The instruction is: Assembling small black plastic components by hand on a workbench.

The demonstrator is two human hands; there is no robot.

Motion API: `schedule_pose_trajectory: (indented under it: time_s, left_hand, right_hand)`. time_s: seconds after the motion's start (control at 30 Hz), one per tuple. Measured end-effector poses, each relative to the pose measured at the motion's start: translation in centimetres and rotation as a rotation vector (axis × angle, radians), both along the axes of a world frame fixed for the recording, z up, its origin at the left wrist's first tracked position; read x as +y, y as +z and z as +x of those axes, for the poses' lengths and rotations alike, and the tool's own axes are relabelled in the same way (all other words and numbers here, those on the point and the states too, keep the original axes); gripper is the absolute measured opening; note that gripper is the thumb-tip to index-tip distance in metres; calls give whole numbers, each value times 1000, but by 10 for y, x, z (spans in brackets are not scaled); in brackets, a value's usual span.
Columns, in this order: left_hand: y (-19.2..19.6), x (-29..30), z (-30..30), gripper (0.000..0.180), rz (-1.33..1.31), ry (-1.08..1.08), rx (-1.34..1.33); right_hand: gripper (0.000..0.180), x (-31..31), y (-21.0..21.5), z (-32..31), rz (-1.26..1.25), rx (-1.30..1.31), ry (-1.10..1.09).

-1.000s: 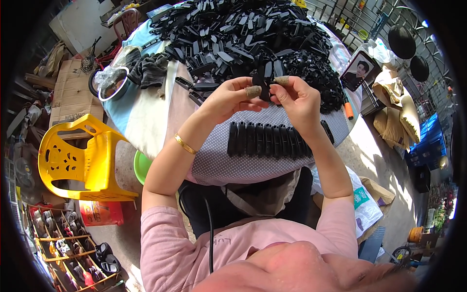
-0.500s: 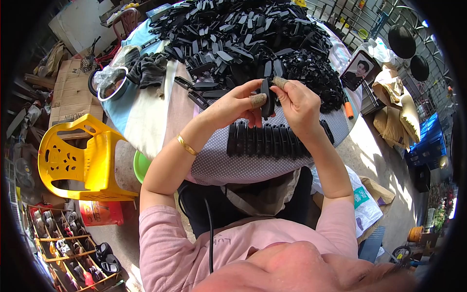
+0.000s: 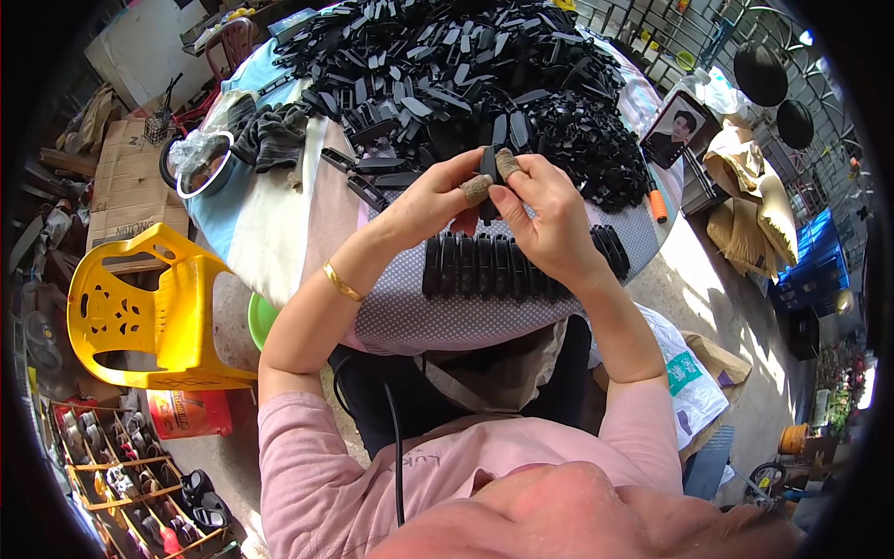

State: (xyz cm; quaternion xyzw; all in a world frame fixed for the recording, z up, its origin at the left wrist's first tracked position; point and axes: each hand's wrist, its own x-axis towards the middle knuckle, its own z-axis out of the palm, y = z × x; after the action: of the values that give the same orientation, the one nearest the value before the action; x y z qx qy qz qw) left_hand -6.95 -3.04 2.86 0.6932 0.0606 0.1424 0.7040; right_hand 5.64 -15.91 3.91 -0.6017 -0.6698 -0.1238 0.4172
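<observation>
Between my two hands, over the near part of the table, is a long black plastic part [image 3: 488,166] held upright. My left hand [image 3: 445,194] grips it from the left, with a tan wrap around a finger. My right hand [image 3: 548,210] closes on its right side, thumb and a wrapped finger pressed against it; whether a smaller piece is pinched there I cannot make out. Below my hands, a row of similar black parts [image 3: 480,268] stands side by side on the dotted cloth. Just beyond lies a large heap of loose black parts [image 3: 438,84].
A propped screen [image 3: 674,130] and an orange-handled tool [image 3: 657,206] are at the table's right. Dark gloves [image 3: 270,135] and a white-rimmed basin [image 3: 222,173] sit at the left. A yellow plastic chair [image 3: 177,321] stands left of the table.
My right fingers have shifted and now press along the part's near side, covering more of it. The whole view has slid slightly left.
</observation>
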Motion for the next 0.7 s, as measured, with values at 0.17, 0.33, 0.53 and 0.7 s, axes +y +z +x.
schedule_pose_trajectory:
  time_s: [0.17, 0.33, 0.53, 0.7]
  left_hand:
    - [-2, 6, 2, 30, -16, -3, -24]
    - [14, 33, -11, 40, 179, 73, 80]
    - [3, 74, -24, 33, 901, 579, 428]
    - [0, 70, -27, 31, 1109, 454, 529]
  right_hand:
    - [26, 4, 7, -9, 85, -146, -84]
    - [29, 12, 8, -26, 30, 218, -87]
    - [27, 24, -2, -76, -267, 84, 27]
    - [23, 34, -13, -105, -464, -121, 1]
